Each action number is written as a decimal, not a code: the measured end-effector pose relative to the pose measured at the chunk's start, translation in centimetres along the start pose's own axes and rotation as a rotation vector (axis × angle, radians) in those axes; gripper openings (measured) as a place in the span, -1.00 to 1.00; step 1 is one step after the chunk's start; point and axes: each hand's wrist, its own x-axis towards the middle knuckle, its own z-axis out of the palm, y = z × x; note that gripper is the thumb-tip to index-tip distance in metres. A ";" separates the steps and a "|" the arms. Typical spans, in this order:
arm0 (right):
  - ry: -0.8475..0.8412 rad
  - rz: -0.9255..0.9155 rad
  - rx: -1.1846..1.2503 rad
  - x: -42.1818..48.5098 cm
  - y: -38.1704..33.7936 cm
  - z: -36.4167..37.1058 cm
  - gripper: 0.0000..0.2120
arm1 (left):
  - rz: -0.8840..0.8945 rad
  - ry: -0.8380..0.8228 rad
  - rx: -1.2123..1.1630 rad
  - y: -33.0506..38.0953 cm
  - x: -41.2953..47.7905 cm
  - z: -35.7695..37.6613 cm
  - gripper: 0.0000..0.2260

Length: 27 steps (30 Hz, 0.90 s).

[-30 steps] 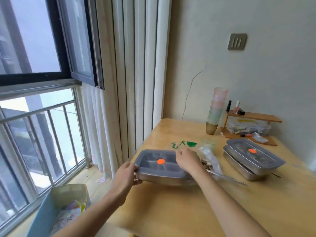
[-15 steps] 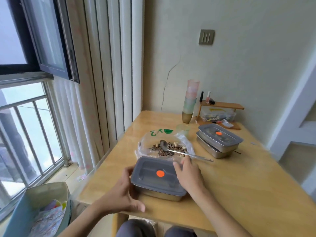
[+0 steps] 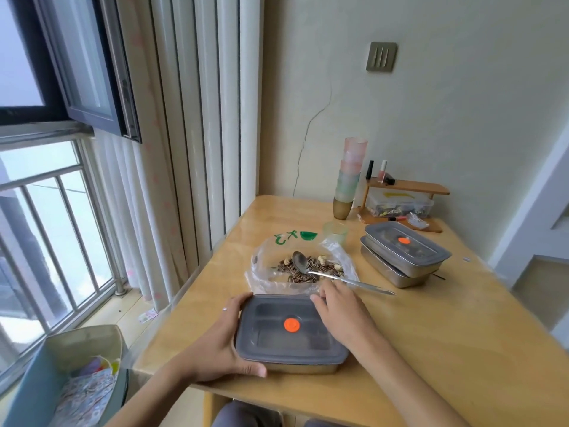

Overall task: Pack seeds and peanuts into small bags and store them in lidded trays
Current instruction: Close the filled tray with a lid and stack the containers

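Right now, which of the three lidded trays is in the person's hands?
The near lidded tray: the left hand grips its side, the right hand rests on its lid. The two stacked trays, far right, stand untouched.

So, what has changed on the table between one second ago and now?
The steel tray with the grey lid and orange dot was pulled toward the person, uncovering the clear plastic bag of seeds and peanuts. The left hand still grips its left side; the right hand still rests on the lid. The metal spoon and the two stacked lidded trays stayed put.
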 end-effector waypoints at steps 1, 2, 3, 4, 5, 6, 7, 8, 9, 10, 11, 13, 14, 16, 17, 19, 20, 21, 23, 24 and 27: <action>0.021 -0.062 -0.087 0.1 -0.5 -0.1 -0.78 | -0.002 -0.003 -0.015 0.1 0.1 0.2 0.11; 0.041 -0.139 -0.115 0.1 -1.3 0.0 -0.76 | -0.004 -0.001 -0.026 0.2 0.1 0.3 0.11; 0.039 -0.211 -0.090 0.0 -2.5 0.0 -0.73 | -0.008 0.004 -0.033 0.3 0.2 0.4 0.11; 0.011 -0.263 -0.057 -0.3 -4.0 0.2 -0.68 | -0.011 0.011 -0.034 0.3 0.2 0.4 0.12; -0.023 -0.290 -0.038 -0.6 -5.4 0.4 -0.62 | -0.014 0.018 -0.033 0.4 0.3 0.4 0.13; -0.044 -0.309 -0.039 -0.7 -6.7 0.7 -0.56 | -0.022 0.024 -0.030 0.4 0.3 0.4 0.14; -0.052 -0.325 -0.047 -0.5 -7.6 1.2 -0.51 | -0.034 0.027 -0.035 0.5 0.3 0.4 0.17; -0.049 -0.342 -0.036 -0.1 -8.2 1.7 -0.49 | -0.048 0.028 -0.045 0.5 0.3 0.4 0.20; -0.049 -0.355 -0.005 0.4 -8.7 2.1 -0.52 | -0.059 0.025 -0.055 0.6 0.3 0.4 0.24; -0.050 -0.372 0.026 1.0 -9.0 2.5 -0.57 | -0.066 0.023 -0.061 0.6 0.3 0.4 0.26; -0.044 -0.387 0.048 1.5 -9.2 2.7 -0.62 | -0.072 0.023 -0.064 0.6 0.3 0.4 0.28; -0.027 -0.396 0.065 2.2 -9.2 3.2 -0.71 | -0.068 0.027 -0.069 0.6 0.2 0.3 0.28; -0.018 -0.396 0.066 2.3 -9.2 3.3 -0.73 | -0.064 0.029 -0.067 0.7 0.2 0.3 0.27; 0.009 -0.408 0.061 2.4 -9.2 3.6 -0.74 | -0.063 0.035 -0.063 0.8 0.2 0.2 0.27; 0.022 -0.412 0.054 2.3 -9.2 3.7 -0.74 | -0.060 0.040 -0.059 0.8 0.2 0.2 0.27; 0.036 -0.395 0.048 2.2 -9.2 3.9 -0.73 | -0.058 0.046 -0.050 0.8 0.2 0.3 0.27; 0.037 -0.375 0.044 2.2 -9.2 4.0 -0.72 | -0.059 0.046 -0.040 0.7 0.2 0.2 0.27; 0.034 -0.344 0.031 2.1 -9.2 4.1 -0.69 | -0.056 0.047 -0.032 0.6 0.2 0.3 0.26; 0.041 -0.265 0.010 2.0 -8.9 4.0 -0.65 | -0.047 0.049 -0.023 0.8 0.2 0.3 0.23; 0.055 -0.214 -0.013 2.0 -8.5 3.8 -0.63 | -0.046 0.049 -0.019 0.9 0.2 0.3 0.20; 0.121 -0.013 -0.119 2.2 -5.7 2.8 -0.59 | -0.037 0.052 0.001 0.9 0.0 0.2 0.10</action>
